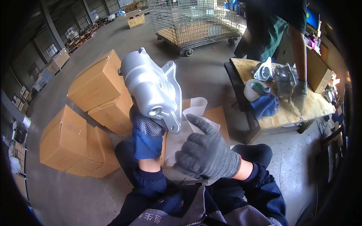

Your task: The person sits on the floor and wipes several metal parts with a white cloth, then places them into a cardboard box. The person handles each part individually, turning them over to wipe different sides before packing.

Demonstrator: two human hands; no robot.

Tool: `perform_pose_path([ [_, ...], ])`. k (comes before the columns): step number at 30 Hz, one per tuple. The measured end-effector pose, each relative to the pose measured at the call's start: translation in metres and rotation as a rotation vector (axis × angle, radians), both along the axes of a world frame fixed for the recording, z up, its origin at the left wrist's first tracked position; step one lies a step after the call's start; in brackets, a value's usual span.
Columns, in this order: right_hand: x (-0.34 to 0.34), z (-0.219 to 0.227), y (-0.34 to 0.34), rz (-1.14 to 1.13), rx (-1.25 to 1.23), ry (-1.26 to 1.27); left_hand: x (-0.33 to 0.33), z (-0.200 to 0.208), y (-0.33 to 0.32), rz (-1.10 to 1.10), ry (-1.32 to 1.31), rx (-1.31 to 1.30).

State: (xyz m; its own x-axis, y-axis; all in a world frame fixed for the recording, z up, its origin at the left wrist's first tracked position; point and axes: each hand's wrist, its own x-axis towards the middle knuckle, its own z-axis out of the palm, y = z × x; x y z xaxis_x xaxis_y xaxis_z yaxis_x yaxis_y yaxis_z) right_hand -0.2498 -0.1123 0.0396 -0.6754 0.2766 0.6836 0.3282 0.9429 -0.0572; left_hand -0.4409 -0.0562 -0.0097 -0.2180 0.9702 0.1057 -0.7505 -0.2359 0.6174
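Note:
My left hand (148,130), in a dotted glove with a blue cuff, grips a silver cast-metal housing (151,84) from below and holds it up. The housing has a rounded body, a flat flange with bolt holes and a round opening near its lower end. To its right is my right hand (205,152) in a dark grey glove, apart from the housing. Its index finger points up and the other fingers are bent; I see nothing held. Beneath both hands, white paper (196,105) lies over an open cardboard box (218,116) between my legs.
Closed cardboard boxes (96,81) stand stacked at left. On a low wooden table (294,116) at right are more metal castings (283,81), a tape roll (249,90) and a blue glove (266,105). A co-worker's gloved hand (299,94) reaches there. A wire cage cart (196,26) stands behind.

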Motion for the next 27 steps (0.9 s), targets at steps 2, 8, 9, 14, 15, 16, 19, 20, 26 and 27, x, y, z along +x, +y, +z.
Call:
perform_pose_path([
  [2,-0.009,0.002,0.004,0.055,0.109,-0.055,-0.014,-0.001,0.009,-0.017,0.069,-0.026],
  [8,-0.023,0.013,0.009,0.117,0.269,-0.063,0.026,0.038,-0.034,0.358,0.963,0.094],
  [9,-0.026,0.011,0.007,0.140,0.204,-0.082,0.026,0.049,-0.035,0.431,1.095,0.145],
  [14,-0.029,-0.009,0.017,0.149,0.074,-0.030,0.017,0.040,-0.002,0.063,0.233,0.126],
  [15,-0.028,-0.008,0.015,0.149,0.059,-0.019,0.017,0.045,0.003,-0.158,0.071,0.144],
  [16,-0.025,-0.006,0.015,0.141,0.048,-0.005,0.017,0.047,0.006,-0.345,-0.060,0.169],
  [19,-0.022,-0.004,0.008,0.128,0.027,0.034,0.019,0.060,-0.004,-0.202,0.011,0.056],
  [20,-0.020,-0.004,0.006,0.117,0.018,0.049,0.019,0.058,-0.005,-0.121,0.091,0.045],
  [26,-0.035,-0.005,-0.009,0.163,-0.025,0.163,0.004,0.049,-0.003,0.007,0.275,0.060],
  [27,-0.036,-0.004,-0.009,0.167,-0.022,0.167,0.009,0.054,-0.004,0.000,0.242,0.061],
])
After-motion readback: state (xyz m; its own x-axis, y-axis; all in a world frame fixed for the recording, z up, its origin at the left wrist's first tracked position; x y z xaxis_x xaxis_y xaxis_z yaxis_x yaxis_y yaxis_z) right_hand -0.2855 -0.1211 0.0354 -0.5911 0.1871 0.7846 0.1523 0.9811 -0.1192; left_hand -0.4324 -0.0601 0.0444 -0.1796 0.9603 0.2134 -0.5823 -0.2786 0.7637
